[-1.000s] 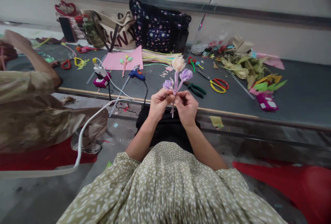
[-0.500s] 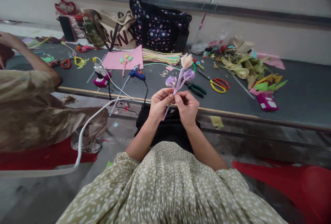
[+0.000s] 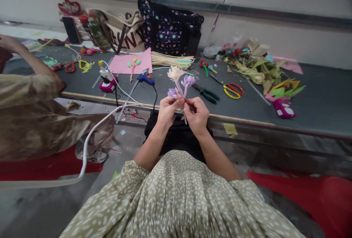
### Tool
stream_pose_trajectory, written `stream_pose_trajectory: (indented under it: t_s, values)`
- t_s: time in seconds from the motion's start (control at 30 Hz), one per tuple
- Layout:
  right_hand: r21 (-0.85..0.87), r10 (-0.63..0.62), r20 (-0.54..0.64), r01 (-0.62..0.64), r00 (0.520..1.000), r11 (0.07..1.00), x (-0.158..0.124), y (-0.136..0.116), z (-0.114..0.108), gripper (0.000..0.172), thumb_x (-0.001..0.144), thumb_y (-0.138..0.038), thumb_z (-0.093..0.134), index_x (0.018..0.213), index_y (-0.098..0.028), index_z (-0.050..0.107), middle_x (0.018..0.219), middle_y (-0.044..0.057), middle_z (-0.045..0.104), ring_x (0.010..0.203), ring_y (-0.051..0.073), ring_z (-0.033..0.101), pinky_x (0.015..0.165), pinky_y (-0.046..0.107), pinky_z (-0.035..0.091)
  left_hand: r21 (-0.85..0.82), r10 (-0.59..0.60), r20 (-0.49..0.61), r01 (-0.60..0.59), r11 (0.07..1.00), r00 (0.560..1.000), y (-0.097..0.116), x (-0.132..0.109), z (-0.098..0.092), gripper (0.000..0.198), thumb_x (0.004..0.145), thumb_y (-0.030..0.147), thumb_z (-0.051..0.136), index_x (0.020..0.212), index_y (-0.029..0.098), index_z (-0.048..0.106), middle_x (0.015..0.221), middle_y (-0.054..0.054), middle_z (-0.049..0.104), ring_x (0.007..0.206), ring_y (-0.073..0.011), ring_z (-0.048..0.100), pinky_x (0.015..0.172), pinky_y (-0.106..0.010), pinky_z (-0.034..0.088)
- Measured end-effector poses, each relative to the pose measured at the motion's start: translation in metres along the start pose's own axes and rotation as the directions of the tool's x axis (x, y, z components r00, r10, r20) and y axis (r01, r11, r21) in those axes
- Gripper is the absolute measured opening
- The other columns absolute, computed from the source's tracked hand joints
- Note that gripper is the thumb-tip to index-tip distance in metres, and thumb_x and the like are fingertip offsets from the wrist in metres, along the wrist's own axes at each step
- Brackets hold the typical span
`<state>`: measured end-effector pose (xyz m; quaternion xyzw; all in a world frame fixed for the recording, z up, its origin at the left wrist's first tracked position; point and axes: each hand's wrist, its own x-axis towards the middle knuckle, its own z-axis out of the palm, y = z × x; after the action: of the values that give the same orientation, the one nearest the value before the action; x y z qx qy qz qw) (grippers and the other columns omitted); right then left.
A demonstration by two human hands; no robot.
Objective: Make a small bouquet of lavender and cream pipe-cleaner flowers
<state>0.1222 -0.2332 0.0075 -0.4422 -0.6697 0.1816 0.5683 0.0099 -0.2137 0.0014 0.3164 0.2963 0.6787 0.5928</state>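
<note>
Both hands meet on the stem of a pipe-cleaner flower (image 3: 179, 87), which has one cream bloom and two purple blooms on lilac branches. My left hand (image 3: 168, 112) pinches the stem just under the blooms, thumb pressed to the fingers. Close against it, my right hand (image 3: 197, 115) has its fingers curled and pinched at the same stem. The stem's lower end sticks out downward between the hands, above my lap. Green-handled pliers (image 3: 206, 94) lie on the table just beyond my right hand.
On the dark table (image 3: 247, 109) lie scissors (image 3: 231, 88), a blue glue gun (image 3: 145, 78), a bundle of pipe cleaners (image 3: 172, 60) and pink paper (image 3: 118, 63). Bags (image 3: 170, 29) stand behind. A white cable (image 3: 86, 146) hangs at left, beside another person's arm (image 3: 41, 65).
The flower has turned and tilted to the left, its cream bloom swinging from right to left and slightly lower. My hands still pinch the stem; the right has shifted slightly.
</note>
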Motion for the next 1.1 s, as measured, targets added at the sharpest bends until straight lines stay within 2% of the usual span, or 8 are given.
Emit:
stream_pose_trajectory:
  t_s: [0.13, 0.27, 0.37, 0.53, 0.63, 0.83, 0.97, 1.1]
  values:
    - [0.211, 0.172, 0.114, -0.193, 0.978, 0.958, 0.0017, -0.0020, -0.0013, 0.012, 0.084, -0.031, 0.063, 0.080, -0.019, 0.064, 0.073, -0.002, 0.058, 0.063, 0.011, 0.052, 0.059, 0.025, 0.044, -0.043, -0.101, 0.047, 0.104, 0.994, 0.994, 0.0047, 0.0010, -0.0041, 0.032, 0.048, 0.035, 0.092, 0.062, 0.017, 0.069, 0.063, 0.000, 0.067, 0.056, -0.0075, 0.057, 0.059, -0.021, 0.049]
    - [0.436, 0.309, 0.279, -0.407, 0.909, 0.803, 0.0037, -0.0019, -0.0018, 0.020, 0.078, -0.039, 0.070, 0.081, -0.020, 0.066, 0.071, -0.002, 0.062, 0.059, 0.010, 0.053, 0.057, 0.025, 0.045, -0.056, -0.130, 0.122, 0.137, 0.989, 0.984, 0.0070, 0.0017, -0.0070, 0.032, 0.049, 0.036, 0.092, 0.062, 0.017, 0.069, 0.066, 0.000, 0.066, 0.058, -0.0074, 0.057, 0.057, -0.020, 0.048]
    - [0.502, 0.365, 0.346, -0.499, 0.865, 0.707, 0.0051, -0.0027, -0.0015, 0.024, 0.073, -0.041, 0.075, 0.077, -0.019, 0.065, 0.063, -0.004, 0.055, 0.050, 0.007, 0.042, 0.047, 0.022, 0.038, -0.065, -0.151, 0.174, 0.164, 0.984, 0.973, 0.0085, 0.0014, -0.0069, 0.035, 0.048, 0.037, 0.092, 0.064, 0.016, 0.069, 0.069, 0.000, 0.065, 0.060, -0.0073, 0.057, 0.059, -0.020, 0.048]
    - [0.573, 0.390, 0.492, -0.627, 0.778, 0.527, 0.0077, -0.0052, -0.0033, 0.025, 0.069, -0.036, 0.079, 0.072, -0.018, 0.062, 0.054, -0.009, 0.039, 0.043, 0.003, 0.023, 0.040, 0.019, 0.018, -0.052, -0.189, 0.194, 0.202, 0.978, 0.963, 0.0093, 0.0001, -0.0079, 0.037, 0.048, 0.042, 0.091, 0.065, 0.017, 0.069, 0.077, -0.003, 0.066, 0.066, -0.0111, 0.060, 0.064, -0.024, 0.052]
    - [0.583, 0.370, 0.579, -0.687, 0.726, 0.434, 0.0085, -0.0046, -0.0047, 0.024, 0.070, -0.035, 0.078, 0.072, -0.017, 0.062, 0.054, -0.009, 0.034, 0.044, 0.002, 0.019, 0.040, 0.019, 0.015, -0.058, -0.198, 0.234, 0.217, 0.974, 0.952, 0.0081, 0.0000, -0.0090, 0.039, 0.048, 0.042, 0.091, 0.067, 0.017, 0.069, 0.086, -0.005, 0.068, 0.076, -0.0146, 0.065, 0.070, -0.027, 0.054]
    - [0.544, 0.375, 0.672, -0.769, 0.639, 0.336, 0.0074, 0.0011, -0.0047, 0.030, 0.066, -0.037, 0.082, 0.076, -0.017, 0.062, 0.055, -0.010, 0.029, 0.045, 0.002, 0.018, 0.040, 0.017, 0.013, -0.113, -0.167, 0.334, 0.215, 0.970, 0.928, 0.0044, 0.0004, -0.0098, 0.036, 0.051, 0.041, 0.091, 0.066, 0.018, 0.067, 0.091, -0.005, 0.068, 0.099, -0.0216, 0.066, 0.084, -0.031, 0.056]
    - [0.550, 0.386, 0.647, -0.753, 0.657, 0.360, 0.0068, 0.0000, -0.0037, 0.029, 0.068, -0.038, 0.080, 0.074, -0.018, 0.060, 0.054, -0.010, 0.031, 0.044, 0.002, 0.018, 0.040, 0.018, 0.013, -0.081, -0.175, 0.291, 0.206, 0.975, 0.941, 0.0045, 0.0013, -0.0104, 0.038, 0.050, 0.043, 0.091, 0.068, 0.018, 0.069, 0.092, -0.005, 0.069, 0.097, -0.0218, 0.067, 0.083, -0.032, 0.056]
    - [0.565, 0.413, 0.457, -0.616, 0.788, 0.549, 0.0057, -0.0017, -0.0011, 0.025, 0.072, -0.038, 0.076, 0.074, -0.018, 0.060, 0.052, -0.010, 0.036, 0.042, 0.003, 0.021, 0.040, 0.019, 0.019, -0.058, -0.161, 0.194, 0.176, 0.983, 0.968, 0.0040, 0.0025, -0.0083, 0.038, 0.050, 0.042, 0.091, 0.068, 0.017, 0.069, 0.092, -0.005, 0.071, 0.080, -0.0152, 0.066, 0.073, -0.026, 0.055]
